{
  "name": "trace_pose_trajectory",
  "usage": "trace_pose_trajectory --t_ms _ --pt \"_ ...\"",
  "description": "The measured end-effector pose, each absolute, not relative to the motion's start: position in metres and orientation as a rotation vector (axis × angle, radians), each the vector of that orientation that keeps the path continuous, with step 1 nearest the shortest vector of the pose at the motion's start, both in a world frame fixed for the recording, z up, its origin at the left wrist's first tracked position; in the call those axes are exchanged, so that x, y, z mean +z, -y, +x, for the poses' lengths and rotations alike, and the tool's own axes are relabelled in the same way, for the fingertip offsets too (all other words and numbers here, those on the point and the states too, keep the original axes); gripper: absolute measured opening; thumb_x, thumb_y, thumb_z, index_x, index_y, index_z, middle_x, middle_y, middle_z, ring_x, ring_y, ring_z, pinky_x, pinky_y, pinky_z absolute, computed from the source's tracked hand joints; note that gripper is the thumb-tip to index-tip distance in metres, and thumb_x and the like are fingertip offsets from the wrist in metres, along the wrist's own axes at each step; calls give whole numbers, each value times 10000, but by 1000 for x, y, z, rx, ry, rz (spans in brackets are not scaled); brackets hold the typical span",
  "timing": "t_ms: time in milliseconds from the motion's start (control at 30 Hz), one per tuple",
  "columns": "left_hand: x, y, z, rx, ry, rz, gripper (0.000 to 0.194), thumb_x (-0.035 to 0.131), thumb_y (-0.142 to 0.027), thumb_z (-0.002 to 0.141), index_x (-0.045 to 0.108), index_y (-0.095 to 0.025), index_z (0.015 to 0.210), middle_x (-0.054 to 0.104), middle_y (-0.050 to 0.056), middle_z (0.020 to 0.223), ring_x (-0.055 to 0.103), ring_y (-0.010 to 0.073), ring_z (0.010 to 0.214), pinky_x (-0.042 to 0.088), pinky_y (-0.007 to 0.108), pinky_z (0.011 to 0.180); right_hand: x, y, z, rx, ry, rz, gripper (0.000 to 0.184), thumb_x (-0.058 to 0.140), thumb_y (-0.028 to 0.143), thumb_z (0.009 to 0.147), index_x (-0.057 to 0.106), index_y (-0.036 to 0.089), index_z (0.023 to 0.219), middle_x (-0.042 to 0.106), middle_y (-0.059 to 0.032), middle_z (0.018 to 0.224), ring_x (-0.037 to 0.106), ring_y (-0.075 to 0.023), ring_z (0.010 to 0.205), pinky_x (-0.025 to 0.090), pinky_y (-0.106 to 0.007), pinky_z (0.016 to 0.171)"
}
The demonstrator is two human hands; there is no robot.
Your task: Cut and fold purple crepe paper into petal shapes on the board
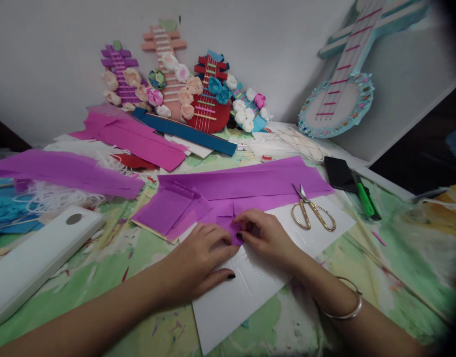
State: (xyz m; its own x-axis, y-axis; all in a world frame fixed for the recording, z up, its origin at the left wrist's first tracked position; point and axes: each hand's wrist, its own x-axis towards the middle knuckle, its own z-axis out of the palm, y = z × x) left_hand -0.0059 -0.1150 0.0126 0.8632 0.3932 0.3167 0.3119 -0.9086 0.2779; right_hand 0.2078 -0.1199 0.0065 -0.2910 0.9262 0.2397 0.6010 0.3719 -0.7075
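Note:
A small purple crepe paper piece [235,233] lies over a white board [228,307] in front of me. My right hand [268,237] pinches its right edge between thumb and forefinger. My left hand [205,255] rests on its left side, fingers bent and the thumb held apart. Part of the piece is hidden under my fingers. Just beyond is a long folded strip of purple paper [246,181]. Smaller purple squares [164,210] are stacked to the left. Gold-handled scissors [306,210] lie with blades parted, right of my right hand.
Several decorated paper instruments [209,99] lean on the back wall, with a pale blue one [335,106] at right. A white oblong device [45,263] lies left. A green cutter [365,198] rests beside a black phone-like slab [337,173]. Magenta paper [135,139] lies behind.

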Motion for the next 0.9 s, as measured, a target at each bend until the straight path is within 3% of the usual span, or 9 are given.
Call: trace_pose_trajectory --t_ms 733,900 --pt "14 117 -6 443 -563 2854 348 529 -297 893 543 -171 1218 560 129 1222 459 303 1120 395 479 925 10 122 207 607 2083 -1289 240 529 -9 737 592 182 868 614 -19 806 518 -160 788 391 -302 747" --pt "14 118 -6 465 -566 2855 351 534 -293 889 545 -174 1219 581 120 1217 473 296 1116 402 468 931 14 124 209 558 2203 -1268 261 603 89 746 578 191 985 600 -56 947 488 -215 927 368 -359 833"
